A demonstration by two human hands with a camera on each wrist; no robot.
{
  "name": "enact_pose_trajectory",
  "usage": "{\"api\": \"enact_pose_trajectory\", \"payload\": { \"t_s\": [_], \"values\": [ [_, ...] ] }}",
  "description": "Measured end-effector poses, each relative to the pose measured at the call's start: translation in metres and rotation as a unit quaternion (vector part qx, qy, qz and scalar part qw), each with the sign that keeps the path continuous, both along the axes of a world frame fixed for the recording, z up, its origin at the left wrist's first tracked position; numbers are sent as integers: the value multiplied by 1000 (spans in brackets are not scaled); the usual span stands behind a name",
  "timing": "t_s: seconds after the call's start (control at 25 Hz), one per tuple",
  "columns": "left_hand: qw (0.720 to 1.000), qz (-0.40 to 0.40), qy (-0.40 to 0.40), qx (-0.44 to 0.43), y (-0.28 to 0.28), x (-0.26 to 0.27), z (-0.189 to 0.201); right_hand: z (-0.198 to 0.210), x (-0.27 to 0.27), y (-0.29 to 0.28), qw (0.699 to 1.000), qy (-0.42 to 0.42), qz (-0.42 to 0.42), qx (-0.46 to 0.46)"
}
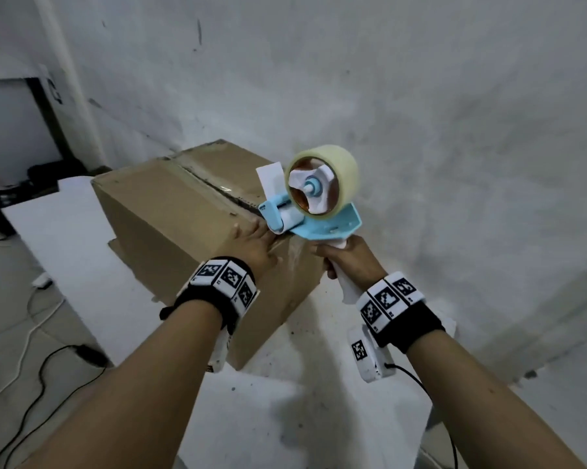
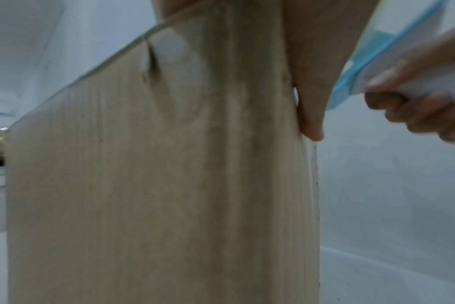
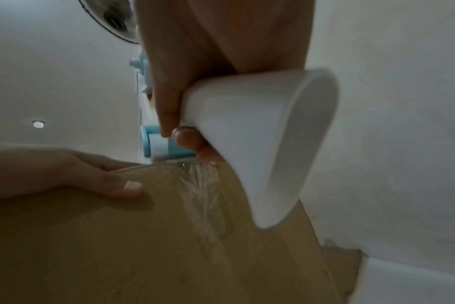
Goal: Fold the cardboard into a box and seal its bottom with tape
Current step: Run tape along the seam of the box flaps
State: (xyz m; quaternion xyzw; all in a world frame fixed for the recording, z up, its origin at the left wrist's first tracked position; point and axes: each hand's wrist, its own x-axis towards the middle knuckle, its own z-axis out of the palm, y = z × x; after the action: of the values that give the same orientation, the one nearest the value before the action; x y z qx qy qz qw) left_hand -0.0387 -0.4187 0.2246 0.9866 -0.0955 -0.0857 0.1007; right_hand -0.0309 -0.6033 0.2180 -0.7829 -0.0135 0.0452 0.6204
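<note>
A brown cardboard box (image 1: 170, 211) stands on the white table, its closed flaps up and a seam (image 1: 210, 187) running along the top. My left hand (image 1: 254, 243) lies over the box's near top edge, fingers flat on top and thumb (image 3: 122, 187) pressed on the near side (image 2: 156, 185). My right hand (image 1: 347, 262) grips the white handle (image 3: 260, 133) of a blue tape dispenser (image 1: 319, 211) carrying a clear tape roll (image 1: 332, 170). The dispenser's roller end sits at the near end of the seam, beside my left fingers. A wrinkled strip of clear tape (image 3: 203, 197) runs down the box's near side.
The white table (image 1: 65, 238) ends at the left, where cables (image 1: 41, 374) lie on the floor. A rough white wall (image 1: 420, 130) stands close behind and to the right of the box. Dark equipment (image 1: 8, 198) sits at the far left.
</note>
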Motion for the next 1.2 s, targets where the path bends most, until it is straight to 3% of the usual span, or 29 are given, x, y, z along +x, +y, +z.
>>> {"api": "enact_pose_trajectory", "payload": {
  "t_s": [0.16, 0.36, 0.64, 0.76, 0.88, 1.2],
  "values": [
    [1000, 21, 2, 12, -2, 0, 2, -18, 0, 2, 998, -2, 8, 61],
    [996, 74, -13, -41, -10, 11, 10, -7, 9, -6, 999, -21, -6, 40],
    [998, 21, -52, -39, -11, 19, 14, 5, 9, -16, 998, 26, 25, 44],
    [999, 20, 4, -43, -11, 20, 14, -7, 10, -18, 998, 22, 28, 56],
    [999, 19, 34, 11, -12, 23, 12, -12, 8, -17, 998, -3, 40, 39],
    [996, 24, 80, 11, -14, 26, 10, 21, -14, -63, 999, 4, 36, -17]
  ]
}}
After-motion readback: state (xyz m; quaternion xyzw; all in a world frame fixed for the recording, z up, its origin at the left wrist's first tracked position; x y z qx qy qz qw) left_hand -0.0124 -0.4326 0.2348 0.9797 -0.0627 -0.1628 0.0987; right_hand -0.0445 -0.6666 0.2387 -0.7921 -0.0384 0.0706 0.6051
